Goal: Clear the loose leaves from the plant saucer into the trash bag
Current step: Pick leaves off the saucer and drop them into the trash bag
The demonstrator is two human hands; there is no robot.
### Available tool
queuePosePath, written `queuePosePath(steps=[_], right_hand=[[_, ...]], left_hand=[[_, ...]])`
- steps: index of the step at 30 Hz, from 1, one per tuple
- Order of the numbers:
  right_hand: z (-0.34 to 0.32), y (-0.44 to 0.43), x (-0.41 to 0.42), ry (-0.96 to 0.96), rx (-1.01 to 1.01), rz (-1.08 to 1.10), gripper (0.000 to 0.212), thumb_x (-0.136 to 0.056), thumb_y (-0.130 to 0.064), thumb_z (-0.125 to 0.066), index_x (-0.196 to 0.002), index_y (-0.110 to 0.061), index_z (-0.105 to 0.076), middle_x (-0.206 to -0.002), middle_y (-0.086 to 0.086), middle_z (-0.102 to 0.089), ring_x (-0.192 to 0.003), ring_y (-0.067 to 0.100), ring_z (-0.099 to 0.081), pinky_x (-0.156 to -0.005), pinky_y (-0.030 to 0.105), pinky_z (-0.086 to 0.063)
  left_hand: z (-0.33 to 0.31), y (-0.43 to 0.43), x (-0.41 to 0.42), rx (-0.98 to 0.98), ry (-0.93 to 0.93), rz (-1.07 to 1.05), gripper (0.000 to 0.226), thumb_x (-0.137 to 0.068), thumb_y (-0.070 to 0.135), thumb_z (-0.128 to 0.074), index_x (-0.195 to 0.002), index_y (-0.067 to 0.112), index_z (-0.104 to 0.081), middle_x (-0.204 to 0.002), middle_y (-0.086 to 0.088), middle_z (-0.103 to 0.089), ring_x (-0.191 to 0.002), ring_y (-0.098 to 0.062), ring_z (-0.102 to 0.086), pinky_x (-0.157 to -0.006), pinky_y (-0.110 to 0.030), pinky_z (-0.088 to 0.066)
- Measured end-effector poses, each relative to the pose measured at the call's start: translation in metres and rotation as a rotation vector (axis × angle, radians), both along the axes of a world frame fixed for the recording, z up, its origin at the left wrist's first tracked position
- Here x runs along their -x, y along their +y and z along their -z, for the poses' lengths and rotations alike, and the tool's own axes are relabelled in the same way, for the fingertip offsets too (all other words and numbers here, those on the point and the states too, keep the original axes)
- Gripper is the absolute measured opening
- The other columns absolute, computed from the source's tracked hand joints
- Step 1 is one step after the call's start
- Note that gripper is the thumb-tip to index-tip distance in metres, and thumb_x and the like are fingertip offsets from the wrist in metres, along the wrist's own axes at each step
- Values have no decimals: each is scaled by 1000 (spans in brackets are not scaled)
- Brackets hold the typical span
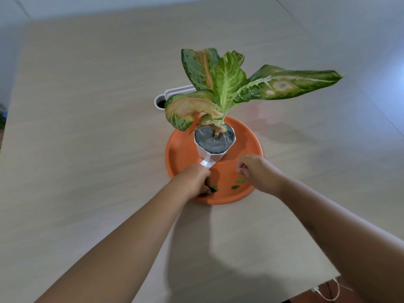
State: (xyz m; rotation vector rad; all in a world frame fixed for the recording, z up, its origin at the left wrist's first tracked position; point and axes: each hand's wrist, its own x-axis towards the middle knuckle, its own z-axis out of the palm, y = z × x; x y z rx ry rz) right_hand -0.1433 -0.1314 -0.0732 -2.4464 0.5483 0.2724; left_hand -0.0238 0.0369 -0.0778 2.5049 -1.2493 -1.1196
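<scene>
An orange plant saucer (181, 149) sits on the table with a white pot (215, 155) holding a green and yellow leafy plant (227, 84). Small loose green leaves lie on the saucer's near side: one leaf (241, 180) by my right hand, another (235, 187) below it. My left hand (194, 180) is over the saucer's near left rim, fingers curled round green leaf pieces (213, 189). My right hand (260, 171) hovers over the near right of the saucer with curled fingers; whether it pinches anything is hidden. No trash bag is in view.
A white container (161, 101) stands behind the plant, partly hidden by leaves. The beige table (87, 127) spreads wide to the left and far side. Its near right corner ends at about (336, 278), with cables below it.
</scene>
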Motion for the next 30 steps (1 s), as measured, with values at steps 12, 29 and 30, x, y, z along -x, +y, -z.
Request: queuePosePath(steps=[12, 29, 30], right_hand=[[9, 14, 1, 226, 115, -265, 9, -85, -14, -58, -81, -15, -65, -90, 1, -66, -86, 21, -62, -80, 34, -49], [2, 4, -12, 469, 168, -145, 24, -89, -14, -50, -65, -16, -48, -76, 2, -51, -93, 19, -48, -84, 24, -38], [-1, 3, -6, 478, 128, -245, 28, -90, -15, -49, -63, -16, -44, -76, 3, -44, -96, 18, -40, -88, 24, -37]], left_hand=[[5, 5, 5, 31, -40, 49, 12, -89, 12, -57, -96, 10, -65, -102, -11, -63, -91, -29, -60, -77, -37, -51], [5, 6, 10, 56, -51, 16, 12, -90, 14, -55, -97, 9, -63, -107, -8, -58, -96, -27, -58, -83, -36, -49], [5, 6, 10, 51, -55, 21, 9, -91, 14, -54, -94, 11, -61, -104, -7, -57, -94, -26, -58, -84, -37, -49]])
